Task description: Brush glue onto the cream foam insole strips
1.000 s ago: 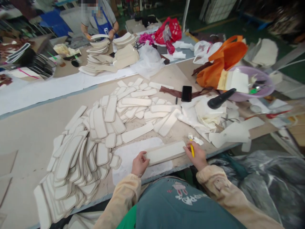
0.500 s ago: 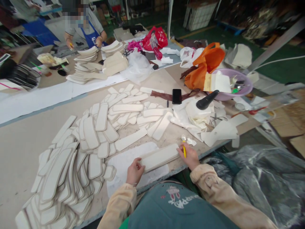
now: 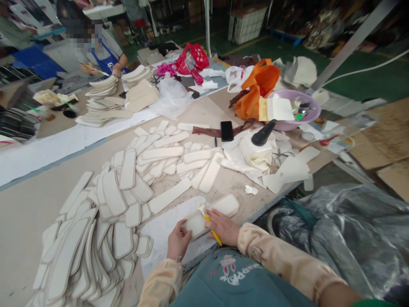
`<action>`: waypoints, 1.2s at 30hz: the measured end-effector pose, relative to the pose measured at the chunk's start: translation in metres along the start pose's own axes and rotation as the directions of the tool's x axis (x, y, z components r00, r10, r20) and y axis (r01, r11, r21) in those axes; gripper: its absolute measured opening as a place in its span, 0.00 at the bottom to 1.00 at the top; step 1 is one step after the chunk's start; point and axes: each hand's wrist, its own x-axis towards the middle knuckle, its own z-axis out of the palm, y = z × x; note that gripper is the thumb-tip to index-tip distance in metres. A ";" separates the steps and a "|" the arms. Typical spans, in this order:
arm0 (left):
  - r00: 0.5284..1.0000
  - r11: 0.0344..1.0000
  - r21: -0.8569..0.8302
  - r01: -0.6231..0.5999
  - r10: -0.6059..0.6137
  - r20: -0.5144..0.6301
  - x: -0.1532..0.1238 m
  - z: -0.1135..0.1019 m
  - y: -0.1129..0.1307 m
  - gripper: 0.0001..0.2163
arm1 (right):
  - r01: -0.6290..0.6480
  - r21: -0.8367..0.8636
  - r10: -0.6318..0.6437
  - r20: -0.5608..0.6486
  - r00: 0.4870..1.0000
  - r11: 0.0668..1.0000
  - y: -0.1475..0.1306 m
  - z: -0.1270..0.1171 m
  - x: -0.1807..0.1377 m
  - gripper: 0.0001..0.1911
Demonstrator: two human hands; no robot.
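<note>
A small stack of long white rounded strips (image 3: 228, 206) lies in front of me on a white paper sheet (image 3: 161, 228). My left hand (image 3: 179, 239) pinches the left end of this stack between thumb and fingers. Over the middle of the stack, my right hand (image 3: 222, 226) holds a yellow-handled brush (image 3: 214, 232), its whitish tip (image 3: 202, 207) pointing away from me. The right hand's fingers lie on or just above the top strip; contact is hard to tell. A crumpled white scrap (image 3: 251, 189) sits beyond the stack to the right.
A big pile of similar strips (image 3: 70, 251) spreads over the table's left and middle. Further right are a phone (image 3: 227, 131), a white container with a black handle (image 3: 263, 133), scissors (image 3: 281, 157), an orange bag (image 3: 255, 96) and a purple basin (image 3: 315, 111). Across the table a co-worker (image 3: 102, 55) works.
My right hand has moved left from the stack's right end to over its middle, with the brush now tilted across the strips. The left hand stays on the left end. The view has shifted slightly.
</note>
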 end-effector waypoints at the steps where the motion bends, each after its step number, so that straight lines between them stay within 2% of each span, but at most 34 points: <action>1: 1.000 1.000 0.001 0.001 -0.001 -0.001 0.000 0.000 0.001 0.19 | -0.004 0.000 0.004 0.021 1.000 1.000 0.003 0.003 0.000 0.19; 5: 1.000 1.000 0.005 0.011 -0.011 -0.010 0.000 0.000 0.002 0.19 | -0.122 -0.039 0.119 -0.062 0.991 0.992 0.027 -0.003 -0.019 0.20; 9: 1.000 1.000 0.017 0.005 -0.004 -0.016 -0.001 0.002 0.003 0.18 | -0.315 -0.062 0.297 -0.201 0.933 0.947 0.056 -0.020 -0.049 0.20; 11: 1.000 1.000 0.029 0.006 -0.005 -0.018 -0.001 0.003 0.003 0.18 | -0.424 -0.008 0.406 -0.269 0.873 0.906 0.066 -0.026 -0.058 0.20; 13: 1.000 1.000 0.028 -0.002 0.003 -0.022 -0.001 0.004 0.002 0.18 | -0.517 0.098 0.517 -0.332 0.789 0.851 0.071 -0.028 -0.061 0.21; 16: 0.998 0.999 0.011 -0.035 0.035 -0.057 -0.002 0.006 -0.001 0.18 | -0.588 0.259 0.641 -0.369 0.673 0.767 0.072 -0.027 -0.059 0.18; 18: 0.993 0.998 0.005 -0.059 0.059 -0.099 -0.003 0.007 -0.002 0.17 | -0.585 0.309 0.661 -0.372 0.651 0.750 0.068 -0.027 -0.056 0.16; 24: 0.976 0.996 0.028 -0.088 0.092 -0.199 -0.011 0.006 0.002 0.12 | -0.539 0.323 0.628 -0.441 0.642 0.778 0.061 -0.034 -0.053 0.15; 28: 0.988 0.999 -0.020 -0.033 0.029 -0.152 -0.014 0.006 0.004 0.07 | -0.498 0.405 0.640 -0.426 0.639 0.767 0.059 -0.038 -0.052 0.16; 30: 0.994 0.988 -0.154 -0.007 -0.010 -0.111 -0.015 0.006 0.005 0.05 | -0.480 0.477 0.668 -0.396 0.630 0.736 0.057 -0.042 -0.049 0.17; 32: 0.997 0.931 -0.364 0.035 -0.055 -0.045 -0.019 0.002 0.010 0.06 | -0.432 0.583 0.698 -0.369 0.613 0.688 0.052 -0.051 -0.043 0.18; 34: 0.993 0.808 -0.578 0.116 -0.087 0.077 -0.026 -0.006 0.019 0.08 | -0.338 0.697 0.710 -0.348 0.611 0.632 0.045 -0.069 -0.033 0.18; 36: 0.973 0.670 -0.713 0.209 -0.066 0.223 -0.038 -0.019 0.030 0.11 | -0.254 0.761 0.694 -0.331 0.640 0.597 0.037 -0.096 -0.017 0.19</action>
